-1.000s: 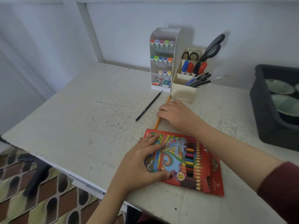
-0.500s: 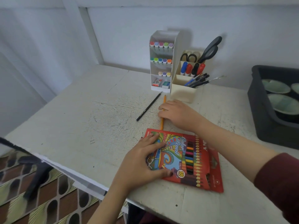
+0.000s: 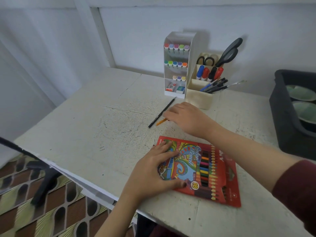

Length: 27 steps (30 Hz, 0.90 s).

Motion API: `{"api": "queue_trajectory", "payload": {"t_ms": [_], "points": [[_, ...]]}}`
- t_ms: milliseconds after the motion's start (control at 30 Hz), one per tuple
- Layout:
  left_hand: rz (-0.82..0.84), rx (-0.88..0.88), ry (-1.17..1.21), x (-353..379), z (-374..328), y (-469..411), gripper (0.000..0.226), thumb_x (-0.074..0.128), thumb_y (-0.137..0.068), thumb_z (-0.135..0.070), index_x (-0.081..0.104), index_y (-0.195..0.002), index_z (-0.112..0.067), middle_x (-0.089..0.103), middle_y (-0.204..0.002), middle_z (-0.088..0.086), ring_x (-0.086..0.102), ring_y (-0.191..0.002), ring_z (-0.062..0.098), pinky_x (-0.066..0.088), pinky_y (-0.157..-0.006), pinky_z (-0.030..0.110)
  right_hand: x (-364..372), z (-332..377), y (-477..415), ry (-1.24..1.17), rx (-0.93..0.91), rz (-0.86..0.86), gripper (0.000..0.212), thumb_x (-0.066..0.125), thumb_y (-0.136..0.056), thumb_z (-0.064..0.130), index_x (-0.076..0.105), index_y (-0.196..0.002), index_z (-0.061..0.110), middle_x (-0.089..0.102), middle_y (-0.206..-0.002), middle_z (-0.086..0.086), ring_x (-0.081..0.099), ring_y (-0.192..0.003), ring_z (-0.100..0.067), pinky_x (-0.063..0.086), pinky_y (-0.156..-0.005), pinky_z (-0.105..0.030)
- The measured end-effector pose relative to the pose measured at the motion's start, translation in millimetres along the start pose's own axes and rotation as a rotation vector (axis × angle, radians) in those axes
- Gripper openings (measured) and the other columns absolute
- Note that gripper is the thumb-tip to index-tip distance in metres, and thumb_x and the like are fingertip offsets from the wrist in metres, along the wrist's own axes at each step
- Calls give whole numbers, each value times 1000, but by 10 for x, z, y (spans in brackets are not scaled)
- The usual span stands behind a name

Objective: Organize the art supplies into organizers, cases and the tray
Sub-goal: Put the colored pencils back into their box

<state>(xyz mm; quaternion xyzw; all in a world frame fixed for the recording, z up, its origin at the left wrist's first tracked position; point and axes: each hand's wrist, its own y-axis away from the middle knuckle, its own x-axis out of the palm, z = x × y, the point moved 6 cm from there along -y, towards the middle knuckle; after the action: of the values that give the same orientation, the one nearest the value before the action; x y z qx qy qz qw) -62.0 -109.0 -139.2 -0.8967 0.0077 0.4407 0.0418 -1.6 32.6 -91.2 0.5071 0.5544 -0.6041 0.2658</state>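
On the white table [image 3: 95,134], just in front of the cream organizer [image 3: 199,100], going after the loose pencils, step apparently mid-way. Reaching with right hand [image 3: 186,117] palm-down, fingers nearly straight, laying them over orange pencil [image 3: 160,121], only its end poking out from under; no pinch visible, nothing lifted. Passing fingertips right by black pencil [image 3: 161,113], just beside the orange one, touching or not unclear. Pressing left hand [image 3: 160,171] flat, fingers spread, on red coloured-pencil case [image 3: 215,175] near the front edge, pinning rather than gripping. Judging next move: curling fingers round the orange pencil, then likely getting the case open and sliding it in; black one probably heading for the cream organizer. Leaving dark tray [image 3: 280,106] at far right untouched.
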Motion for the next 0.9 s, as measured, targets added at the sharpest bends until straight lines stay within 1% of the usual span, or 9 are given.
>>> {"api": "queue_trajectory", "payload": {"t_ms": [67,100,200,300,400,533,633,767,900], "points": [[-6,6,-2,-2,4,-10,76,60,-58,-79,41,-128,-58,14,-138,-42,4,-127,-28,-3,-101,-3,-141,43,-11,-66,55,-34,14,56,-87,5,59,-99,11,61,-71,-2,54,-62,-22,38,-57,-29],[-10,9,2,-5,4,-13,75,61,-58,-78,41,-127,-58,15,-138,-42,4,-128,-28,-3,-101,-3,-221,44,16,-109,92,-59,10,49,-91,10,57,-97,10,57,-67,-2,50,-58,-21,36,-55,-30],[-16,19,12,-7,-2,-16,72,62,-57,-78,40,-124,-60,17,-139,-40,7,-130,-26,-1,-102,-2,-426,23,225,-224,226,-84,22,35,-95,21,54,-94,10,53,-72,0,46,-61,-18,39,-55,-33],[-40,24,30,-16,12,-6,74,64,-56,-78,45,-124,-57,21,-139,-39,11,-132,-23,2,-103,-1,-447,9,556,-275,350,2,8,44,-94,17,51,-93,16,53,-83,3,48,-70,-15,42,-60,-29],[-56,33,44,-14,30,-4,77,61,-54,-83,45,-124,-56,24,-139,-38,13,-132,-21,3,-104,-1,-419,5,948,-290,501,95,4,49,-94,17,53,-95,18,50,-89,8,50,-77,-14,36,-65,-23],[-63,42,46,7,36,-10,76,62,-55,-80,47,-125,-54,26,-142,-34,18,-135,-15,6,-107,3,-477,-10,1438,-269,718,133,9,48,-95,23,55,-100,21,49,-90,11,51,-84,-10,35,-69,-22],[-68,43,65,6,28,-11,76,60,-54,-82,46,-124,-55,27,-142,-33,17,-134,-17,6,-107,2,-590,-13,1733,-222,834,70,8,54,-92,17,59,-98,17,51,-87,9,50,-79,-12,35,-64,-24],[-64,44,69,15,32,-3,74,61,-55,-81,47,-123,-56,27,-141,-33,16,-134,-18,5,-106,0,-676,7,1982,-106,895,19,7,63,-85,7,63,-89,13,56,-78,3,49,-66,-15,31,-54,-19],[-64,53,77,14,31,2,75,60,-54,-83,48,-123,-55,28,-142,-32,17,-134,-18,5,-106,0,-622,45,2048,-33,826,28,14,70,-77,1,64,-82,12,59,-73,-2,56,-62,-23,37,-56,-27]]}}
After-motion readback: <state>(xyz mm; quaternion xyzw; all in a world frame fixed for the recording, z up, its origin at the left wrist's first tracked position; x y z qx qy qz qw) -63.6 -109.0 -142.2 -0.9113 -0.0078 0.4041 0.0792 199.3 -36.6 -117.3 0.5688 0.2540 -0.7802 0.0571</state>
